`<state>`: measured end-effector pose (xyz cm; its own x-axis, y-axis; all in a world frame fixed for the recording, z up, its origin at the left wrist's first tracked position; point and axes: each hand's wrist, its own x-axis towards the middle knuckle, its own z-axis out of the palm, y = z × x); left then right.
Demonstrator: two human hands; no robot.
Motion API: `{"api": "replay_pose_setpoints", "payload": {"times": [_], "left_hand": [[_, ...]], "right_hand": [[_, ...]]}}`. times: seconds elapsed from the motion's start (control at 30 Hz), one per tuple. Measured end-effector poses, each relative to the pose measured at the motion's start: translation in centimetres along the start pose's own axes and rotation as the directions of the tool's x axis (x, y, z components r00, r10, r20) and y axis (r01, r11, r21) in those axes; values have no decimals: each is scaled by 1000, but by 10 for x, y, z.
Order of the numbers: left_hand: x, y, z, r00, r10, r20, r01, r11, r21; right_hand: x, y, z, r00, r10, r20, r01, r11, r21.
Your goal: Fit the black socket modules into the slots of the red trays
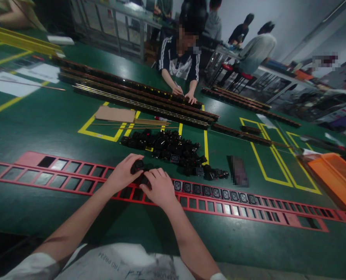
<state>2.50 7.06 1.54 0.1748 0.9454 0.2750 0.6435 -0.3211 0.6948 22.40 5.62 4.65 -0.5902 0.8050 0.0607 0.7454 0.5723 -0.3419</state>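
My left hand (124, 171) is closed on a black power socket (137, 166), held tilted just above the upper red slotted strip (82, 160). Close beside it, my right hand (160, 188) curls over the same strip, its thumb and fingers around another dark socket (144, 179) that is mostly hidden. To the right of that hand, a row of black sockets (207, 191) sits in the strip's openings. A second red slotted strip (200, 210) lies along the near side. Beyond my hands is a heap of loose black sockets (168, 144).
Long dark rails (143, 99) lie across the green table, where a person (180, 58) opposite holds a pen. A cardboard piece (115, 114) and thin rods (149, 123) lie behind the heap. An orange bin (333, 175) stands at right. More people are in the background.
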Motion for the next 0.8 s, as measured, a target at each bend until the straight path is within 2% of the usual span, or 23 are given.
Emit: {"api": "replay_pose_setpoints", "payload": {"times": [0.3,0.5,0.63,0.8], "left_hand": [[0,3,-3,999,-18,-35,19,999,39],[0,11,-8,999,-36,-11,37,997,72],[-1,12,-9,997,-57,-48,59,997,52],[0,6,-8,996,-89,14,89,995,-34]], "right_hand": [[1,1,0,1000,5,10,-5,1000,-1],[1,1,0,1000,13,14,-13,1000,-2],[2,0,0,1000,14,17,-14,1000,-13],[2,1,0,1000,16,18,-16,1000,-9]]}}
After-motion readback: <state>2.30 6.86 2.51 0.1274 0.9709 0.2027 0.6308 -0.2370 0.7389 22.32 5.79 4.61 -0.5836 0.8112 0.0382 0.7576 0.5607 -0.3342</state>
